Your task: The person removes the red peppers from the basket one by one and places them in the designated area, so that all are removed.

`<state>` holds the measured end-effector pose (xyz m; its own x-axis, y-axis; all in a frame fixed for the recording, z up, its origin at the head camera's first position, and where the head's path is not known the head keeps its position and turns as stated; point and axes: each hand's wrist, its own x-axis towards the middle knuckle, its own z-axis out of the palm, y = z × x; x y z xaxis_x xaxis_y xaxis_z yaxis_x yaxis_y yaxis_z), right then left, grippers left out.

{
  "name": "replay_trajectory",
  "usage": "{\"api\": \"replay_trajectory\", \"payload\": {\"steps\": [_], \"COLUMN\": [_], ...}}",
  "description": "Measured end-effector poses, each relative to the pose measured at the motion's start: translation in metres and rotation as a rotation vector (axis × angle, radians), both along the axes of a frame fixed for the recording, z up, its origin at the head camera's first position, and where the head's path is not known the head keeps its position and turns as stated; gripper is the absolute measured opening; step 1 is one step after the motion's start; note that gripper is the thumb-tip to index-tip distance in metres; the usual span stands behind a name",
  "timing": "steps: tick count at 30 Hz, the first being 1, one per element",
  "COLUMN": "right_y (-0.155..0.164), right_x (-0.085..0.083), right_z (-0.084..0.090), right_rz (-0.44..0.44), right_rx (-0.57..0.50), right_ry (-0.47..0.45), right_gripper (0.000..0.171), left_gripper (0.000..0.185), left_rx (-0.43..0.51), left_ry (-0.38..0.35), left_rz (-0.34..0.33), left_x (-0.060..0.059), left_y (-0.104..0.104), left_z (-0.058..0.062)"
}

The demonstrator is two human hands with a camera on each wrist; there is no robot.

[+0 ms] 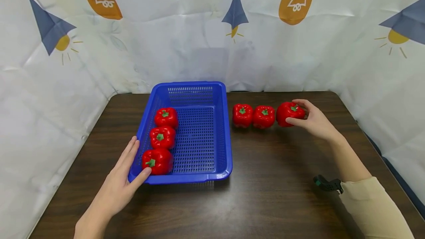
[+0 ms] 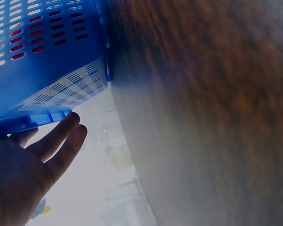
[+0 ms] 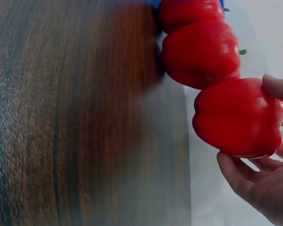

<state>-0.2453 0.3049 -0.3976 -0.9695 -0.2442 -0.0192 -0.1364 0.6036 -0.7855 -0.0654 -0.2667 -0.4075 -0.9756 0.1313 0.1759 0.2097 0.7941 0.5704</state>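
On the right, my right hand (image 1: 317,123) holds a red bell pepper (image 1: 286,113) between thumb and fingers. In the right wrist view, that pepper (image 3: 238,117) is next to two others in a row. Those are the middle bell pepper (image 1: 263,116) and the inner bell pepper (image 1: 242,115). My left hand (image 1: 116,183) rests at the near left corner of a blue plastic basket (image 1: 229,154). Its fingers (image 2: 61,141) lie fairly straight along the outside of the rim. Three red bell peppers, the middle one (image 1: 162,137) among them, line the basket's left side.
The dark wooden table (image 1: 259,194) carries the basket and the row of peppers. A patterned white cloth (image 1: 199,54) hangs behind and at both sides. A dark strap-like piece (image 1: 327,184) is at the right sleeve's cuff (image 1: 358,191).
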Motion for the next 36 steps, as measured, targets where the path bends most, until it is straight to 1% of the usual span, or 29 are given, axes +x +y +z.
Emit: {"api": "replay_trajectory", "payload": {"steps": [7,15,21,36], "right_y": [-0.006,-0.009,-0.013,-0.016], "right_x": [-0.004,-0.004,-0.004,-0.004], "right_z": [-0.008,-0.015,-0.019,-0.021], "right_rz": [0.007,0.001,-0.011,-0.016], "right_rx": [-0.010,-0.038,-0.031,-0.016], "right_ry": [-0.016,-0.055,-0.056,-0.053], "right_gripper": [0.078,0.082,0.085,0.087], "left_gripper": [0.086,0.085,0.085,0.085], "left_rx": [0.001,-0.001,-0.004,0.001], "left_ry": [0.002,0.002,-0.005,-0.005], "left_rz": [-0.003,-0.001,0.002,0.001], "left_x": [-0.001,-0.001,-0.001,-0.001], "left_y": [0.000,0.000,0.000,0.001], "left_z": [-0.001,0.000,0.000,0.000]}}
